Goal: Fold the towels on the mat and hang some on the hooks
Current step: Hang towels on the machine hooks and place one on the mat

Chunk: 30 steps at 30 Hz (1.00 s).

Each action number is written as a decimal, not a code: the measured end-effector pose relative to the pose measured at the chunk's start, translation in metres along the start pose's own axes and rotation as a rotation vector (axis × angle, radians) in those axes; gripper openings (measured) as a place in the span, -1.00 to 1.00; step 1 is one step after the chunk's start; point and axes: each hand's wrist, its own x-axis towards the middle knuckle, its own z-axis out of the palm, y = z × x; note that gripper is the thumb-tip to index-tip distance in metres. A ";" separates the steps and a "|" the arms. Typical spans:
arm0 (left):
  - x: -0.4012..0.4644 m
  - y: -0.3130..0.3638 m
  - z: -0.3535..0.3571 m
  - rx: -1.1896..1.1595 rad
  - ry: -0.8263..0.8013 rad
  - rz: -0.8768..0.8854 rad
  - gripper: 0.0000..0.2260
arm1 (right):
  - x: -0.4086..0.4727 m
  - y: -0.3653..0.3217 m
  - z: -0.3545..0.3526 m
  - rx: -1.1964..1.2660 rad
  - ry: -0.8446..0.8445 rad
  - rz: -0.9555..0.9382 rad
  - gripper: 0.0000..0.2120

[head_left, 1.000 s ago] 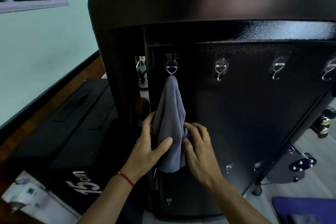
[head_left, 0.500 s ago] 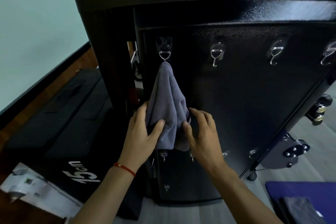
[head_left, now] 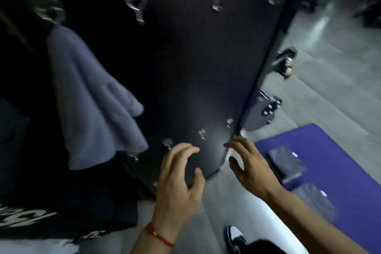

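Observation:
A grey towel (head_left: 90, 99) hangs from the leftmost hook (head_left: 49, 13) on a black panel (head_left: 195, 68). Bare hooks (head_left: 135, 4) follow to its right along the panel's top. My left hand (head_left: 179, 179) and my right hand (head_left: 250, 167) hover in front of the panel's lower corner, fingers loosely spread, holding nothing. A purple mat (head_left: 338, 161) lies on the floor at the right. On it rest two folded dark grey towels, one (head_left: 286, 161) nearer the panel and one (head_left: 317, 198) closer to me. The picture is blurred.
Small hooks (head_left: 202, 133) line the panel's lower part. Black gym gear with white lettering (head_left: 24, 218) sits at the lower left. A black metal bracket (head_left: 266, 109) and wheel stand beside the panel on the grey floor. My shoe (head_left: 235, 237) shows at the bottom.
Both hands have let go of the hanging towel and dropped away to the right. The view has swung right and down, bringing the mat and folded towels into sight.

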 end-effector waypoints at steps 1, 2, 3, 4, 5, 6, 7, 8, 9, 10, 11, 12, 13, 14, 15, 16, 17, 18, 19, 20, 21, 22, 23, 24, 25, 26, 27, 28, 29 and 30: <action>0.001 0.000 0.025 -0.007 -0.118 -0.067 -0.63 | -0.014 0.020 -0.005 -0.034 -0.018 0.034 -0.67; 0.002 0.001 0.050 -0.001 -0.209 -0.102 -0.60 | -0.029 0.041 -0.011 -0.063 -0.041 0.074 -0.68; 0.004 0.003 0.075 0.018 -0.274 -0.115 -0.60 | -0.042 0.063 -0.017 -0.084 -0.070 0.121 -0.67; 0.007 0.008 0.098 0.040 -0.325 -0.120 -0.60 | -0.054 0.085 -0.022 -0.096 -0.103 0.169 -0.66; 0.010 0.013 0.123 0.057 -0.371 -0.135 -0.61 | -0.065 0.108 -0.028 -0.106 -0.137 0.216 -0.64; 0.014 0.020 0.148 0.073 -0.415 -0.152 -0.61 | -0.075 0.133 -0.033 -0.118 -0.168 0.254 -0.63; 0.017 0.027 0.174 0.095 -0.457 -0.167 -0.61 | -0.085 0.160 -0.039 -0.130 -0.211 0.286 -0.62; 0.019 0.034 0.203 0.121 -0.492 -0.167 -0.61 | -0.095 0.189 -0.044 -0.145 -0.255 0.314 -0.62; 0.023 0.041 0.234 0.143 -0.524 -0.162 -0.60 | -0.105 0.220 -0.049 -0.154 -0.293 0.346 -0.63; 0.026 0.048 0.269 0.154 -0.558 -0.163 -0.60 | -0.115 0.252 -0.053 -0.155 -0.325 0.379 -0.64; 0.028 0.055 0.306 0.153 -0.593 -0.179 -0.59 | -0.125 0.287 -0.057 -0.150 -0.357 0.416 -0.64; 0.030 0.063 0.342 0.152 -0.627 -0.200 -0.58 | -0.135 0.322 -0.060 -0.139 -0.393 0.455 -0.64; 0.030 0.071 0.379 0.156 -0.671 -0.225 -0.58 | -0.146 0.355 -0.063 -0.128 -0.434 0.499 -0.64; 0.031 0.077 0.414 0.162 -0.719 -0.241 -0.59 | -0.156 0.387 -0.064 -0.122 -0.468 0.546 -0.64; 0.030 0.080 0.447 0.165 -0.763 -0.264 -0.59 | -0.167 0.417 -0.065 -0.114 -0.501 0.593 -0.64; 0.030 0.082 0.477 0.166 -0.796 -0.291 -0.59 | -0.177 0.445 -0.064 -0.104 -0.535 0.639 -0.65; 0.031 0.081 0.508 0.163 -0.816 -0.322 -0.60 | -0.186 0.474 -0.061 -0.097 -0.563 0.686 -0.65; 0.032 0.077 0.536 0.161 -0.833 -0.353 -0.60 | -0.196 0.501 -0.056 -0.090 -0.581 0.736 -0.66; 0.033 0.072 0.565 0.156 -0.845 -0.383 -0.61 | -0.206 0.528 -0.049 -0.085 -0.595 0.789 -0.68; 0.033 0.062 0.593 0.139 -0.859 -0.412 -0.61 | -0.215 0.557 -0.039 -0.077 -0.604 0.830 -0.69; 0.032 0.051 0.616 0.110 -0.874 -0.456 -0.62 | -0.224 0.579 -0.029 -0.065 -0.616 0.867 -0.69; 0.029 0.037 0.642 0.081 -0.885 -0.504 -0.63 | -0.233 0.604 -0.014 -0.060 -0.628 0.901 -0.68; 0.025 0.019 0.671 0.059 -0.896 -0.550 -0.64 | -0.240 0.631 0.002 -0.065 -0.635 0.935 -0.67; 0.019 0.000 0.696 0.055 -0.898 -0.585 -0.64 | -0.246 0.655 0.018 -0.068 -0.649 0.960 -0.65; 0.012 -0.019 0.719 0.063 -0.895 -0.606 -0.64 | -0.250 0.678 0.037 -0.072 -0.664 0.975 -0.62; 0.006 -0.037 0.740 0.062 -0.906 -0.618 -0.63 | -0.254 0.699 0.056 -0.080 -0.680 0.985 -0.60; -0.002 -0.055 0.761 0.051 -0.919 -0.636 -0.62 | -0.257 0.720 0.076 -0.091 -0.707 0.983 -0.58; -0.010 -0.075 0.780 0.035 -0.920 -0.665 -0.61 | -0.258 0.742 0.098 -0.098 -0.738 0.970 -0.57; -0.019 -0.094 0.798 0.019 -0.913 -0.698 -0.60 | -0.259 0.762 0.120 -0.101 -0.765 0.952 -0.56; -0.029 -0.113 0.814 -0.001 -0.906 -0.719 -0.58 | -0.258 0.782 0.140 -0.107 -0.783 0.930 -0.56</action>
